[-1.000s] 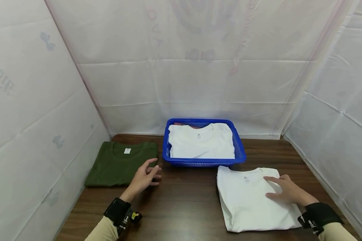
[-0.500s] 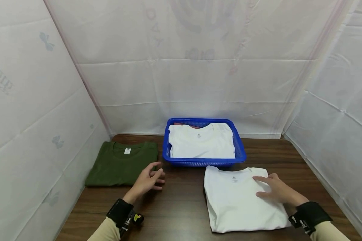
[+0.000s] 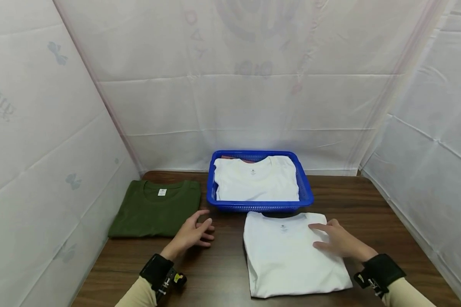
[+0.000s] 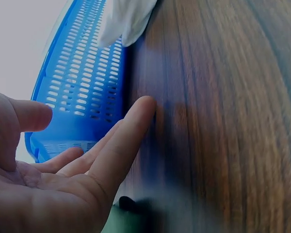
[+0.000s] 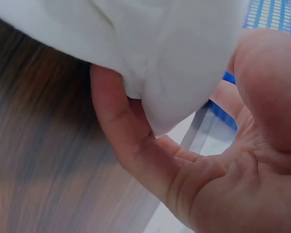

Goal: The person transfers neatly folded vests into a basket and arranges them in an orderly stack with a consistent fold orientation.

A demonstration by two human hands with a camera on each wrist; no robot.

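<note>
A: Entry. The folded white shirt [image 3: 290, 253] now lies at lower centre of the head view on the bench [image 3: 230, 264], its collar edge just below the blue basket [image 3: 307, 194]. A second ago it sat further toward the right edge, so it has slid leftward.

B: Right hand [image 3: 339, 243]?

A: It rests on the shirt's right half, fingers [image 3: 318, 227] straight and spread, pressing flat, with no pinch visible from the head camera. I judge that it is dragging the shirt to centre.

B: Left hand [image 3: 194, 234]?

A: Holding nothing. Its fingers are relaxed and slightly apart, resting on the bench just right of the green shirt [image 3: 155, 208]. It has crept a little rightward.

B: Gaps in the record?

A: The right wrist view shows white cloth against the fingers, too close and blurred to tell whether they curl under an edge. The left wrist view is blurred too. Something red shows behind the white shirt in the basket [image 3: 255, 183]; I cannot identify it.
</note>
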